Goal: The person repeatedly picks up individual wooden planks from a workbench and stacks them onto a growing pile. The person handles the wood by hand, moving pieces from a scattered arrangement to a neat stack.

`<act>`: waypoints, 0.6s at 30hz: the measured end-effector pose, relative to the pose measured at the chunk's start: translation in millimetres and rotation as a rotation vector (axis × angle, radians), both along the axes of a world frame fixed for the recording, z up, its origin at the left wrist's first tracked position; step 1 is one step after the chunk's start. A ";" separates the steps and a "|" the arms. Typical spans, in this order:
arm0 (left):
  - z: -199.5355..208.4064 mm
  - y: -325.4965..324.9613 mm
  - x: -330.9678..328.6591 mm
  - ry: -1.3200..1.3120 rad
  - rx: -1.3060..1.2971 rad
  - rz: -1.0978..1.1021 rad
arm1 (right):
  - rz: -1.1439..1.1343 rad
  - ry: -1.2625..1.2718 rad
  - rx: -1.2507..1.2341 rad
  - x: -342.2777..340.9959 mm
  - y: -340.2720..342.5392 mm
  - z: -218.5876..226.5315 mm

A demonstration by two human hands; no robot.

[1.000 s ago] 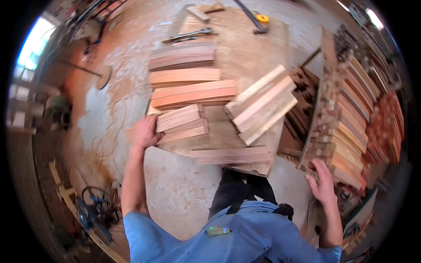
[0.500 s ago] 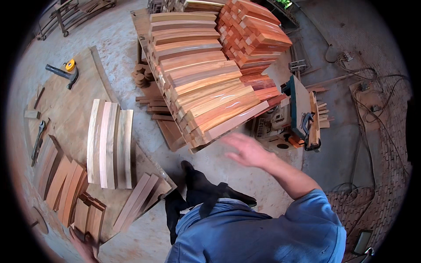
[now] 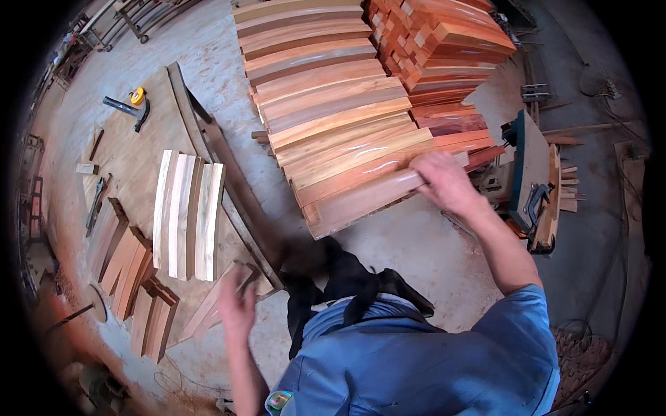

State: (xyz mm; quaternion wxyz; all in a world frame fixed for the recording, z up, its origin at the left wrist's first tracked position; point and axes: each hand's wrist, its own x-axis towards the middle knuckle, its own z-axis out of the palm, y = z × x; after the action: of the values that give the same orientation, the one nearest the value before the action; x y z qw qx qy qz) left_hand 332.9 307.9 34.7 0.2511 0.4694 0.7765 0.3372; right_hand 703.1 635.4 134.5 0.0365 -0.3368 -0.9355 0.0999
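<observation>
My right hand (image 3: 447, 182) is closed over the right end of a pale pinkish curved wooden slat (image 3: 374, 197). That slat lies along the near edge of a large stack of curved wooden slats (image 3: 347, 125). My left hand (image 3: 237, 301) is slightly blurred, its fingers apart and nothing in it. It hovers by the near corner of the left worktable (image 3: 149, 118), partly over some slats (image 3: 208, 312) lying there. Farther up that table, several pale curved slats (image 3: 186, 218) stand side by side.
A hammer (image 3: 132, 112) and a yellow tape measure (image 3: 137, 93) lie on the left table. Reddish-brown slats (image 3: 128, 267) are grouped at its left edge. Reddish blocks (image 3: 451, 48) are piled beyond the stack. A machine with a clamp (image 3: 535, 201) stands at right.
My right hand has moved up and right onto the pinkish slat and closed on its end. From the lower left, my left hand has come up and right. The view has shifted.
</observation>
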 end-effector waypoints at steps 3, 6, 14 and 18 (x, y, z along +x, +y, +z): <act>11.9 62.7 53.2 -0.079 0.078 -0.138 | -0.157 0.084 -0.018 7.6 12.8 20.0; 11.5 101.4 89.5 0.054 0.172 -0.154 | -0.293 0.247 -0.208 29.8 29.0 12.4; 2.7 123.5 115.6 -0.016 0.133 -0.025 | -0.676 0.527 -1.273 50.5 14.8 -0.7; 4.6 126.3 116.7 -0.030 0.102 -0.023 | -0.701 0.609 -1.440 57.7 20.1 -6.0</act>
State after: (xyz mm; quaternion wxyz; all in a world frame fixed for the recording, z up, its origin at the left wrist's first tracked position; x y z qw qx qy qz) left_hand 449.6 434.2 39.2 0.2423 0.4854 0.7489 0.3806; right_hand 760.8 655.6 128.4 0.0921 -0.5062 -0.4351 0.7389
